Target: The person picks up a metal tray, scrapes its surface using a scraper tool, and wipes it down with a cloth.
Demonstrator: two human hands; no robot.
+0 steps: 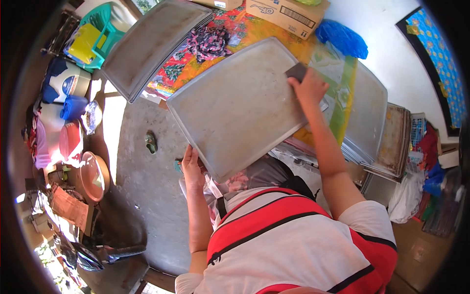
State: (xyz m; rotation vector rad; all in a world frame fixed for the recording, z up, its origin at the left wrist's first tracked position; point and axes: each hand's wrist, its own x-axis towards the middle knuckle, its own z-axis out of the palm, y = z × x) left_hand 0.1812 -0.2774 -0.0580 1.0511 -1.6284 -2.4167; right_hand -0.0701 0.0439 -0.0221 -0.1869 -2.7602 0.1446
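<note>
Tray (235, 110) | beneath right fingers (316, 81), clamped on dark block (295, 72) | left fingers (188, 154) gripping edge

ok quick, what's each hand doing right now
Left hand: closed, holding the gray tray by its edge.
Right hand: closed, grip on a dark block against the tray's face.

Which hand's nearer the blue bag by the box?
Right. The right hand holds a dark block on the tray, toward the blue bag; the left hand is at the tray's opposite edge, farther.
</note>
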